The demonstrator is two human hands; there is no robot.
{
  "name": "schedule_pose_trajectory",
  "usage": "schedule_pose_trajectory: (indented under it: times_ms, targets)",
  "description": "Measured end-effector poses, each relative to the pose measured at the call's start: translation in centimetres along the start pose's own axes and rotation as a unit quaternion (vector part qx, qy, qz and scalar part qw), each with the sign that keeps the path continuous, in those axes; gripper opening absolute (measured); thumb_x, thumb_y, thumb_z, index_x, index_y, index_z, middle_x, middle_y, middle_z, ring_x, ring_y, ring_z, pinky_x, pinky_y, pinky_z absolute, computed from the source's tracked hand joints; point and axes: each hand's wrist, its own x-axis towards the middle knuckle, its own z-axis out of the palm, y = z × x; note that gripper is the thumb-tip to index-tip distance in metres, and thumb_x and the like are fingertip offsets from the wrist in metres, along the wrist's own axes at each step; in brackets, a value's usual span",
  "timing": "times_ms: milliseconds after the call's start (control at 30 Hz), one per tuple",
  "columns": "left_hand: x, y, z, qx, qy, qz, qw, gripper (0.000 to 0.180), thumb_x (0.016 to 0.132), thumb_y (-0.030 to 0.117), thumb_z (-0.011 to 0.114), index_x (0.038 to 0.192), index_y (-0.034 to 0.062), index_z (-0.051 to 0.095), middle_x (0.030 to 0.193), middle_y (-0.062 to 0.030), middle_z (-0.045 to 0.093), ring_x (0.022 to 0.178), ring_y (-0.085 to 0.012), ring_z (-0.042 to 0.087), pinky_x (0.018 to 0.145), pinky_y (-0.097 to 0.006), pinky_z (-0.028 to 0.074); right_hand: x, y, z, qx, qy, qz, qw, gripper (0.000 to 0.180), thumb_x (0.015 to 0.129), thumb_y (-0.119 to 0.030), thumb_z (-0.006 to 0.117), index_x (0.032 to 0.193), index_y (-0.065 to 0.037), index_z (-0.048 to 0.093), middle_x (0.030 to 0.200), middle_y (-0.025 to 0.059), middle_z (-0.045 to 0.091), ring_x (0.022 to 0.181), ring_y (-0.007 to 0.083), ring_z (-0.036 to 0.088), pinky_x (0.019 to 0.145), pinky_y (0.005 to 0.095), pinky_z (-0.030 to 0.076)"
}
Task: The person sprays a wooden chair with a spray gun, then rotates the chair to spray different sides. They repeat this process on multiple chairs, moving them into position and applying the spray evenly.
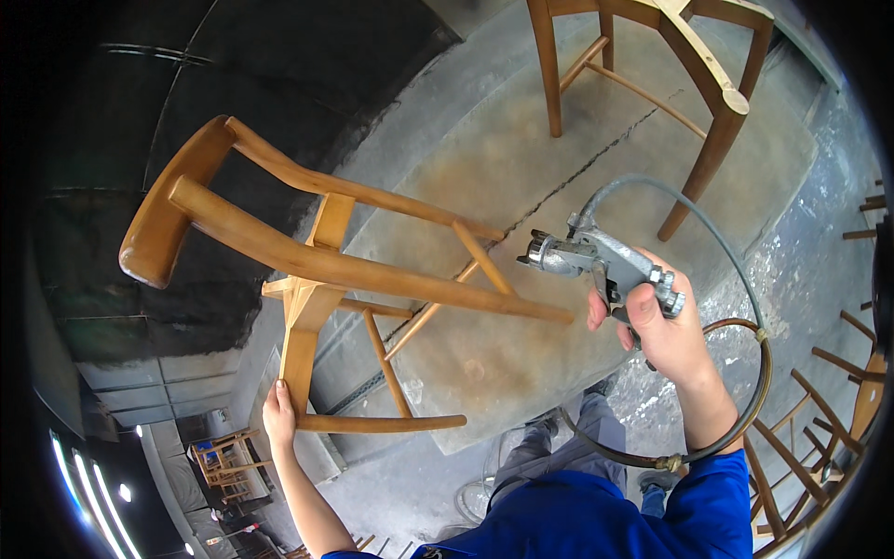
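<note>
1. Fingers (615,317) of the right hand (663,331) wrap shut round the handle of a metal spray gun (596,261); fingertips partly hidden behind the gun body, so can't tell if the trigger is pulled.
2. Gun nozzle points left, twd the near leg end of a wooden chair frame (317,270), close but not touching.
3. Left hand (278,415) grips the frame low down, fingers closed on an upright piece just above a curved rail; palm side hidden.
4. Frame is tipped off the floor, top rail up-left, legs slanting right; no seat visible in it.
5. Two hoses (736,401), one grey, one brown, loop from the gun round past the right wrist; where they end is hidden behind the blue sleeve.
6. Second chair frame (717,121) stands at top right, cut off by the pic edge.
7. More chair parts (838,382) at far right, bent by the lens, hard to make out.
8. Stained concrete floor (503,168) under everything; dark booth wall (112,112) at left, detail lost in shadow.
</note>
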Motion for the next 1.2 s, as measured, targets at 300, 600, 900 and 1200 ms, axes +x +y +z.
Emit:
schedule_pose_trajectory:
  times_ms: [300,600,900,1200]
  targets:
    - [-0.4,-0.1,0.2,-0.006,0.011,-0.001,1.0,0.059,0.105,0.049,0.04,0.123,-0.0019,0.064,0.102,-0.0279,0.07,0.1,-0.0405,0.068,0.086,-0.045,0.05,-1.0,2.7,-1.7,-0.064,0.102,0.063,0.991,0.054,0.096,-0.048,0.064,0.122,0.0,0.06,0.083,0.0076,0.067,0.074,0.0124,0.064,0.048,0.0215,0.045]
    - [1.5,-0.6,-0.5,-0.005,0.014,0.044,0.999,0.054,0.105,0.045,0.042,0.115,-0.0022,0.066,0.092,-0.0276,0.068,0.093,-0.038,0.069,0.082,-0.043,0.051,-11.3,5.5,-6.9,-0.084,0.147,0.239,0.956,0.064,0.103,-0.055,0.043,0.126,0.003,0.058,0.116,0.0165,0.07,0.085,0.0188,0.07,0.057,0.026,0.054]
    - [8.7,-1.1,-2.3,-0.024,0.154,0.109,0.982,0.052,0.102,0.049,0.045,0.108,0.0033,0.069,0.09,-0.028,0.068,0.095,-0.0448,0.066,0.082,-0.049,0.051,-22.4,10.8,3.7,-0.164,0.154,0.259,0.939,0.043,0.107,-0.043,0.045,0.097,-0.005,0.06,0.076,0.0006,0.061,0.049,0.0036,0.044,0.043,0.021,0.032]
    - [13.6,-1.4,-0.8,-0.14,0.287,0.094,0.943,0.037,0.099,0.035,0.056,0.104,0.0,0.063,0.082,-0.0212,0.069,0.081,-0.0388,0.069,0.074,-0.043,0.052,-26.0,20.4,15.7,-0.125,0.085,0.201,0.968,0.048,0.099,-0.05,0.058,0.091,-0.002,0.061,0.069,-0.001,0.057,0.056,0.0053,0.05,0.051,0.0229,0.04]
